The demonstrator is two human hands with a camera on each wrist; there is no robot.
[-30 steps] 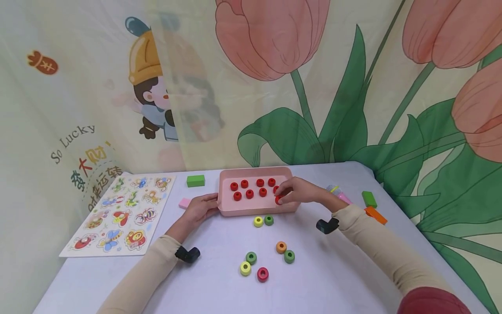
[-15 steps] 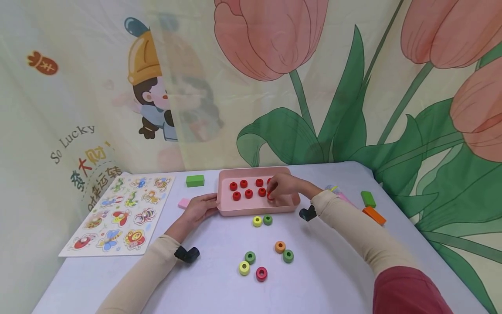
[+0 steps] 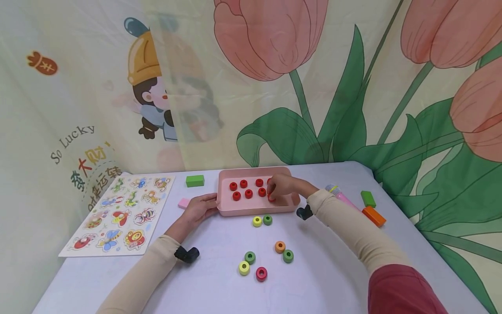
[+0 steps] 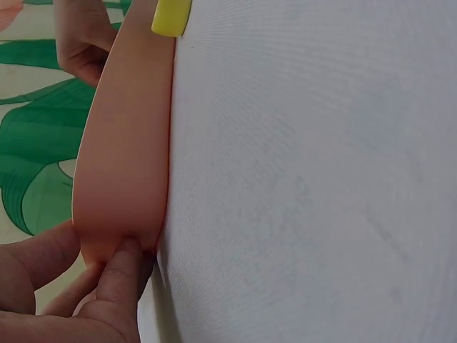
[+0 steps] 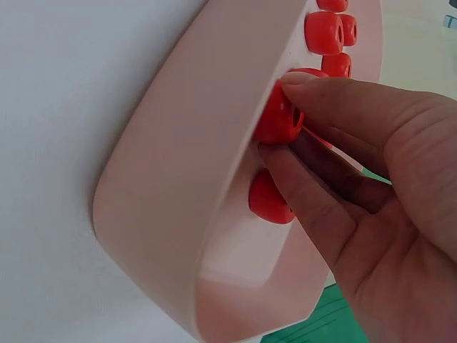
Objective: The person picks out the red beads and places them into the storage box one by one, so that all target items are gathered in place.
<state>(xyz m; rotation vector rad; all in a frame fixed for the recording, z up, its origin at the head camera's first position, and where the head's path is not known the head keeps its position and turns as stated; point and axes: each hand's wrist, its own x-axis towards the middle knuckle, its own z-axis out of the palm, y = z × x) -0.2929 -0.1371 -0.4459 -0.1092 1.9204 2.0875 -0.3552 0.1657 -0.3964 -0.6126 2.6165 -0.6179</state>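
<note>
A pale pink tray point(image 3: 255, 212) holds several red beads point(image 3: 249, 193), set roughly in two rows. My left hand point(image 3: 199, 210) grips the tray's near left corner, with the thumb at the rim point(image 4: 74, 171) and other fingers against the outer wall. Inside the tray, my right hand point(image 3: 285, 184) pinches one red bead point(image 5: 277, 123) between thumb and fingertips, close to the near wall. Another red bead point(image 5: 270, 199) sits beside that hand, nearer the tray's right end. The right hand partly covers beads at that end in the head view.
Before the tray lie a yellow bead point(image 3: 256, 221) and a green bead point(image 3: 268, 220); several more, including an orange bead point(image 3: 280, 247) and a red bead point(image 3: 261, 274), lie nearer. An insect picture board point(image 3: 121, 213) is left. Green blocks point(image 3: 195, 181), an orange block point(image 3: 374, 216) and toy microphone point(image 3: 341, 197) lie around.
My right hand has moved left inside the tray with the red bead, then stayed nearly still over the last half second. The left hand keeps its place at the tray's corner.
</note>
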